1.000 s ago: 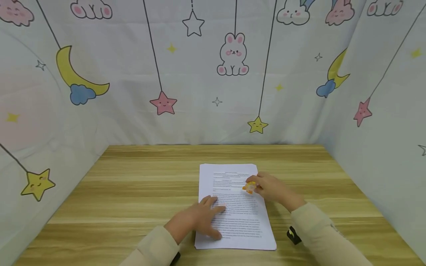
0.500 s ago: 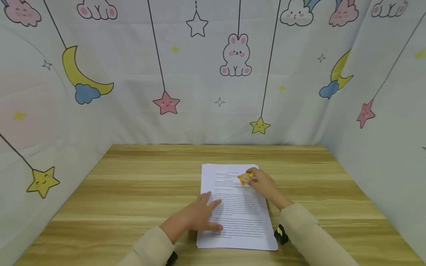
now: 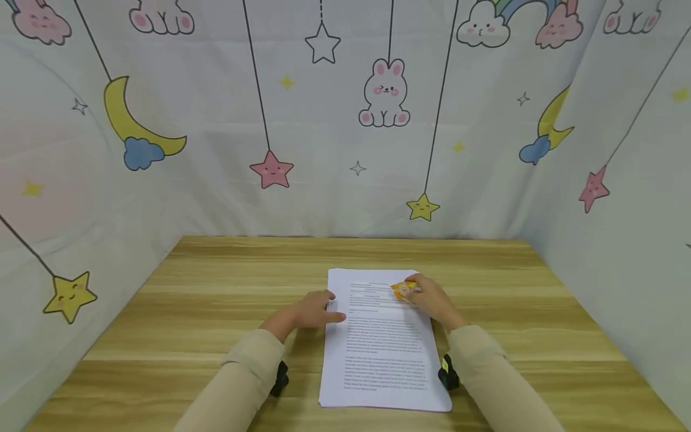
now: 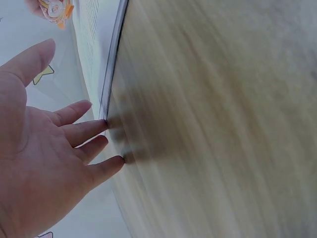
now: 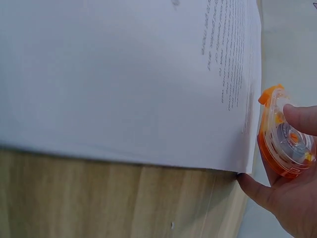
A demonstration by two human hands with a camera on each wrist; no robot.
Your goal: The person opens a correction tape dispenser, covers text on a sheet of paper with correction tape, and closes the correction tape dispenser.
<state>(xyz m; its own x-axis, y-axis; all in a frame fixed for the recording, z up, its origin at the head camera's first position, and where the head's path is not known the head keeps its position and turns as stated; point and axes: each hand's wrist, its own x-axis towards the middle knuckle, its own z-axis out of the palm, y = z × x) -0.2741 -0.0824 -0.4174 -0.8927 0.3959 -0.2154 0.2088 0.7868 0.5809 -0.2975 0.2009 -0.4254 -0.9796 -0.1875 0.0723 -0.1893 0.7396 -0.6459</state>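
A stack of printed paper (image 3: 385,366) lies on the wooden table, text side up. Near its upper right corner my right hand (image 3: 434,301) holds an orange correction tape (image 3: 402,290) with a clear case, just over the top lines. In the right wrist view the thumb presses on the side of the correction tape (image 5: 286,136), and one finger reaches the paper's edge. My left hand (image 3: 312,310) is at the stack's upper left edge, thumb over the page. Its fingers are spread in the left wrist view, with fingertips (image 4: 101,124) at the edge of the sheets.
Bare wooden tabletop (image 3: 216,300) surrounds the stack. A white curtain (image 3: 313,132) printed with stars, moons and rabbits hangs behind and at both sides. A black strap (image 3: 448,373) shows under the right sleeve, and another black strap (image 3: 279,379) under the left.
My left hand has slid from the page's lower left up to its upper left edge. The right hand has carried the correction tape up the page, then slightly back to the right.
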